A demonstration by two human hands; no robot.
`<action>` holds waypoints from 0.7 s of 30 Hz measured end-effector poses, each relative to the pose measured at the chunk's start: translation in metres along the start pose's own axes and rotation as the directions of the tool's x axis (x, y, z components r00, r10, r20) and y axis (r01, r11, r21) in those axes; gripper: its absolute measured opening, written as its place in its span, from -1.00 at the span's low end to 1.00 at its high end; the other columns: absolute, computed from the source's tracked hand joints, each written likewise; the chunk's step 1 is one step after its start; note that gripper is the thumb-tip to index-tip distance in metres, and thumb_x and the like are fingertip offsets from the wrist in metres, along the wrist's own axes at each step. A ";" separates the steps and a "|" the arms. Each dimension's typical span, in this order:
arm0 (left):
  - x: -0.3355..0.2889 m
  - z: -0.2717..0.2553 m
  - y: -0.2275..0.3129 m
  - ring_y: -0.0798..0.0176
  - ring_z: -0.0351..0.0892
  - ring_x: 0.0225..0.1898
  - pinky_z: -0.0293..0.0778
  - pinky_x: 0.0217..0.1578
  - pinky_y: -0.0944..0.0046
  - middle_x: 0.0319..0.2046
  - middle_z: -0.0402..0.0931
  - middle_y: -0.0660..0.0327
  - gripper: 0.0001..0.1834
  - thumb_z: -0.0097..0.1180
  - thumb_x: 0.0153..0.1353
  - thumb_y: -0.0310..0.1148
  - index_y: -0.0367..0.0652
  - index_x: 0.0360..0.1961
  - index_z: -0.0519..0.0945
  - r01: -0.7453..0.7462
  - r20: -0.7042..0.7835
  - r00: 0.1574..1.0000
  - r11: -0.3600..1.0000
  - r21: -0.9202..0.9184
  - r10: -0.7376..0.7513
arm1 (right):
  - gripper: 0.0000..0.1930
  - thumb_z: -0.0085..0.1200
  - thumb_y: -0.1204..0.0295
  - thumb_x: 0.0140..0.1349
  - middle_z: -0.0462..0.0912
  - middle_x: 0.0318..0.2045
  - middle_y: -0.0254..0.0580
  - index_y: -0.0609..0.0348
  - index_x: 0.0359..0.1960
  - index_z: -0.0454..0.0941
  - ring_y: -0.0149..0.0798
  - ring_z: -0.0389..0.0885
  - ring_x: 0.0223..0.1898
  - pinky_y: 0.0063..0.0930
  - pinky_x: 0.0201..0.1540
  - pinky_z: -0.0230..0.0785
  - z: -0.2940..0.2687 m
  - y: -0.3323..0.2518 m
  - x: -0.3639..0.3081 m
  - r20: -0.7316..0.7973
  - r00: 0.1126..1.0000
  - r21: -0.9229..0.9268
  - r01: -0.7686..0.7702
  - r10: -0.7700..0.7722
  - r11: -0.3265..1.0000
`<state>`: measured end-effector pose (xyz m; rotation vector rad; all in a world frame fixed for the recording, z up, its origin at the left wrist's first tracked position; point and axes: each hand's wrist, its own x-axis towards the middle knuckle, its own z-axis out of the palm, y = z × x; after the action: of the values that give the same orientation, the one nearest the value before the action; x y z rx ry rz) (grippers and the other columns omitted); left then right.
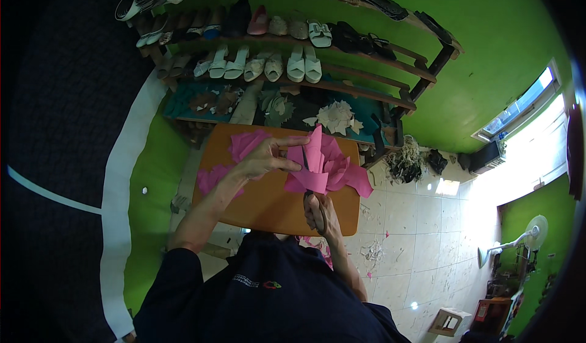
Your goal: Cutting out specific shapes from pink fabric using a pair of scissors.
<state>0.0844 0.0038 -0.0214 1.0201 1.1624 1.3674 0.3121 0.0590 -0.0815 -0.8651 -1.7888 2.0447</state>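
My left hand (267, 158) is closed on a pink sheet (314, 152), its thumb and forefinger pinching the left edge over the table. From below, my right hand (326, 213) grips a pair of scissors (309, 193) pointing away from me. Their dark blades run up into the held sheet, partly covered by its folds. Behind and right of it lie more pink pieces (360, 179), curled and overlapping, so I cannot tell where each begins. Other cut pink pieces (215, 178) rest at the table's left side, beside my left forearm. The orange table (268, 212) sits under both hands.
Past the table's far edge stands a wooden rack (360, 90) with rows of shoes (296, 65). Its lower shelf holds stacked pale cutouts (336, 118). Scraps (373, 251) litter the tiled floor to the right, and a white fan (536, 233) stands at far right.
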 end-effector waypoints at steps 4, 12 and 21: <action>-0.004 0.005 0.000 0.32 0.60 0.01 0.58 0.03 0.32 0.16 0.53 0.18 -0.31 0.29 0.08 -0.69 -0.11 0.28 0.47 -0.011 -0.041 0.999 0.999 -0.037 0.009 | -0.30 0.01 -0.34 0.22 0.23 -0.74 -0.43 0.13 -0.55 0.29 -0.51 0.23 -0.78 -0.58 -0.74 0.12 -0.003 0.004 0.001 0.013 1.000 0.033 -0.019 0.019 0.999; 0.004 -0.024 -0.012 0.59 0.57 -0.22 0.42 -0.35 0.52 -0.02 0.65 0.31 -0.39 0.33 0.07 -0.59 -0.07 0.21 0.57 -0.042 -0.005 0.999 0.991 0.127 0.043 | -0.46 0.26 -0.09 0.20 0.25 -0.76 -0.55 0.01 -0.60 0.28 -0.59 0.20 -0.78 -0.58 -0.76 -0.01 -0.002 -0.002 -0.005 0.024 0.996 0.120 -0.087 0.085 0.989; 0.013 -0.019 0.015 0.34 0.49 0.16 0.41 0.18 0.31 0.17 0.54 0.20 -0.31 0.36 0.00 -0.66 -0.08 0.23 0.55 0.111 0.210 0.967 0.981 0.160 -0.144 | -0.42 0.18 -0.19 0.21 0.28 -0.71 -0.51 0.08 -0.51 0.33 -0.56 0.24 -0.73 -0.55 -0.70 0.10 -0.008 0.004 -0.004 0.123 0.991 0.061 -0.064 0.056 0.996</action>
<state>0.0620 0.0141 -0.0100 1.1500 1.1522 1.0502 0.3210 0.0621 -0.0849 -0.8013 -1.7665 2.2244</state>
